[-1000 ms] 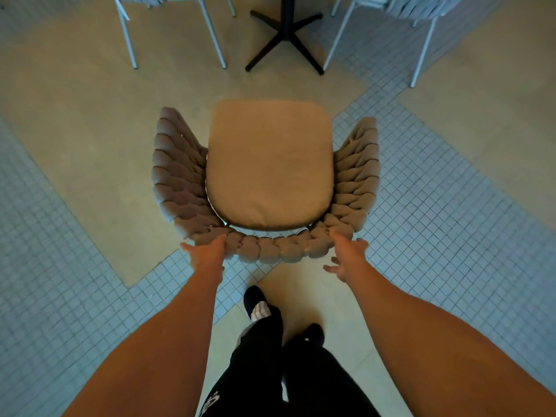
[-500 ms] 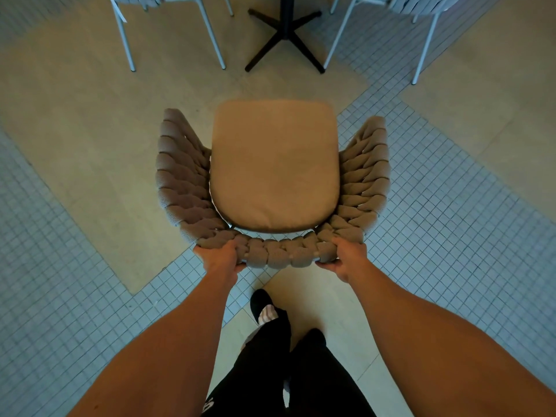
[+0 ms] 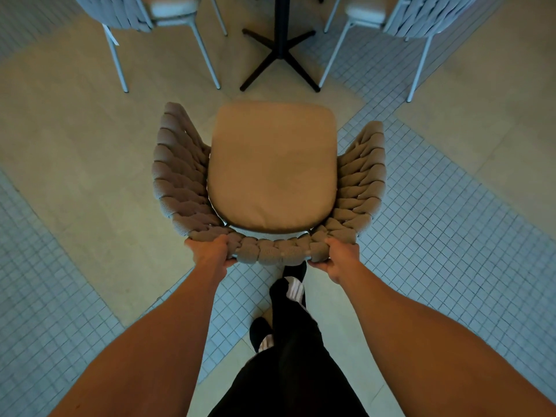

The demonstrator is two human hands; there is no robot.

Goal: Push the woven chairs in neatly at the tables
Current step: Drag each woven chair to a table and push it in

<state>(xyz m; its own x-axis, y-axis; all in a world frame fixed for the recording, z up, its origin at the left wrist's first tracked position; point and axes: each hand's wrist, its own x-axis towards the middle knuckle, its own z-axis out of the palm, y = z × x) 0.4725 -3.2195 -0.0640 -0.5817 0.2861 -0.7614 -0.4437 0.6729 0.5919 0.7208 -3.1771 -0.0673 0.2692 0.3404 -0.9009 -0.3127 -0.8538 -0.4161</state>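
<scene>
A woven chair with a tan seat cushion stands right below me, its thick braided backrest curving toward me. My left hand grips the top rim of the backrest at its left rear. My right hand grips the same rim at the right rear. The black cross-shaped table base stands on the floor just beyond the seat's front edge, with a short gap of floor between them. The tabletop is out of view.
Two more woven chairs with pale metal legs flank the table base, one at the far left and one at the far right. My legs in black trousers and striped shoes stand behind the chair on beige and small-tiled floor.
My open hands reached the backrest and closed on its rim. The chair and I have moved forward, so the table base and the two far chairs are now closer.
</scene>
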